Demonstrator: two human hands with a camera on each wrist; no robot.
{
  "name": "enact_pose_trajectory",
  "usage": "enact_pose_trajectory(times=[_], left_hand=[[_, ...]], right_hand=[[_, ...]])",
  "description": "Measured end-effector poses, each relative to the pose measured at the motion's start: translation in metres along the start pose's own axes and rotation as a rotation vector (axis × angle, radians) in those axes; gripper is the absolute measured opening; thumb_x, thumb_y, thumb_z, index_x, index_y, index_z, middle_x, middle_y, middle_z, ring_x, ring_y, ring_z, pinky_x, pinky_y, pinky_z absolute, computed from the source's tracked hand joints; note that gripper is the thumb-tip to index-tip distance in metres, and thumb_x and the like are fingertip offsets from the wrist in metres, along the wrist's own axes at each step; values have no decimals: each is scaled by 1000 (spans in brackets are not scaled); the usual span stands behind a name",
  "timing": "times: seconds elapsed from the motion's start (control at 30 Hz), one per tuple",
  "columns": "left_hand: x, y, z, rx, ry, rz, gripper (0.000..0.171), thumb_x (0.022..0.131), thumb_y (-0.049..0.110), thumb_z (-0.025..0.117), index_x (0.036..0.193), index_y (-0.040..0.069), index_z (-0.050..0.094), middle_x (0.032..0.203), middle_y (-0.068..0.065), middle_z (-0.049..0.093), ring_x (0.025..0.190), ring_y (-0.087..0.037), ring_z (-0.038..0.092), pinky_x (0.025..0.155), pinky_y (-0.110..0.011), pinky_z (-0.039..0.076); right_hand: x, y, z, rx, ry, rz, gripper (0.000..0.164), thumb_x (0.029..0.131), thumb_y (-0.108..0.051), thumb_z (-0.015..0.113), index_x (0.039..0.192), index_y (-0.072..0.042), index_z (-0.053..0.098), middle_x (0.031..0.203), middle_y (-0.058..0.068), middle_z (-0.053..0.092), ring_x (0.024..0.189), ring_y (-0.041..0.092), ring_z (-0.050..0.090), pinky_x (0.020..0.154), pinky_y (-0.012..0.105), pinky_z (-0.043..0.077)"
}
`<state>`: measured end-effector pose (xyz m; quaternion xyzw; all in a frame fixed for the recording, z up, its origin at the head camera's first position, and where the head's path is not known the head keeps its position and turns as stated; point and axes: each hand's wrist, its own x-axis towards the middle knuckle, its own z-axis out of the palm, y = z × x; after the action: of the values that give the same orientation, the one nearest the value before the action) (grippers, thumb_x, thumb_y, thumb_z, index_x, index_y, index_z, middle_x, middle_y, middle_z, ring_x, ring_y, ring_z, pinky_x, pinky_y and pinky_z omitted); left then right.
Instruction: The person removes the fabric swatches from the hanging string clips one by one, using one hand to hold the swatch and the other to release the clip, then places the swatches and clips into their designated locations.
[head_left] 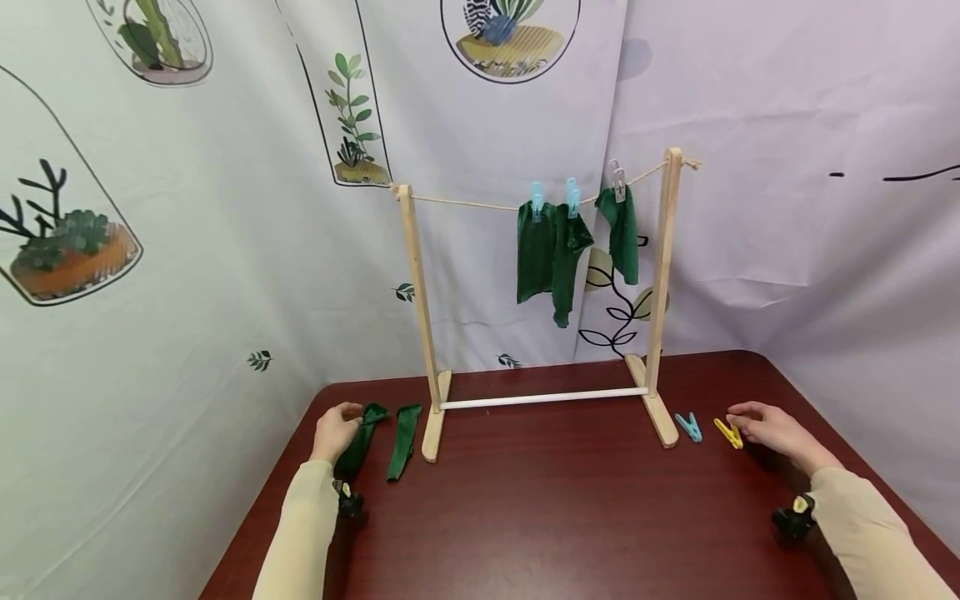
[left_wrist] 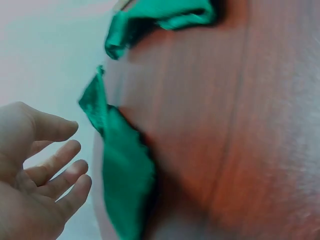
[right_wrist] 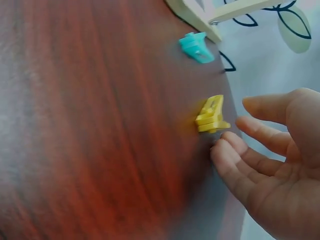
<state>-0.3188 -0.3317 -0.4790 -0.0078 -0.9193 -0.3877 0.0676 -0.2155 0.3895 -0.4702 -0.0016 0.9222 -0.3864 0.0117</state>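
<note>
My left hand (head_left: 337, 431) hovers beside a green cloth piece (left_wrist: 127, 175) at the table's left side. In the left wrist view its fingers are loosely bent, with a gap between them and the cloth. A second green cloth strip (head_left: 405, 442) lies just to the right. On the right, my right hand (head_left: 767, 429) is close to a yellow clothespin (right_wrist: 212, 115); thumb and fingers are spread apart around nothing, fingertips near its end. A light-blue clothespin (head_left: 688, 427) lies to the left of the yellow one.
A wooden rack (head_left: 660, 275) with a string line (head_left: 465, 202) stands at the back. Several green cloth pieces (head_left: 536, 254) hang from it by two blue clothespins (head_left: 573, 198) and a clear one (head_left: 618, 183). A white bar (head_left: 543, 398) joins its feet. Patterned fabric (head_left: 262, 208) hangs behind.
</note>
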Motion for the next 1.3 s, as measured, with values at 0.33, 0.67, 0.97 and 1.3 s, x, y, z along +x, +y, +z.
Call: enact_pose_trajectory(times=[0.33, 0.67, 0.97, 1.3], left_hand=[[3, 34, -8, -89, 11, 103, 35, 104, 10, 56, 136, -2, 58, 133, -26, 57, 121, -44, 54, 98, -59, 45], [6, 83, -4, -129, -10, 198, 33, 104, 20, 60, 134, 7, 62, 126, -17, 63, 114, -34, 61, 91, -51, 51], [7, 141, 1, -178, -4, 290, 30, 102, 21, 63, 129, 10, 67, 121, -14, 67, 110, -31, 64, 89, -50, 52], [14, 194, 1, -243, -40, 397, 30, 102, 27, 63, 127, 11, 68, 117, -10, 70, 105, -23, 67, 92, -46, 52]], right_hand=[[2, -27, -21, -35, 61, -56, 55, 108, -28, 49, 137, 18, 43, 123, 40, 57, 102, 48, 64, 80, 47, 55], [10, -67, -30, -33, 119, -145, 53, 107, -32, 52, 138, 11, 49, 125, 35, 59, 101, 42, 66, 72, 23, 52], [14, -116, -41, -79, 175, -224, 51, 106, -34, 53, 140, 3, 53, 122, 28, 65, 91, 11, 65, 71, 19, 49], [17, -186, -72, -81, 242, -307, 52, 104, -41, 54, 140, -3, 56, 128, 24, 63, 94, 7, 62, 73, 16, 44]])
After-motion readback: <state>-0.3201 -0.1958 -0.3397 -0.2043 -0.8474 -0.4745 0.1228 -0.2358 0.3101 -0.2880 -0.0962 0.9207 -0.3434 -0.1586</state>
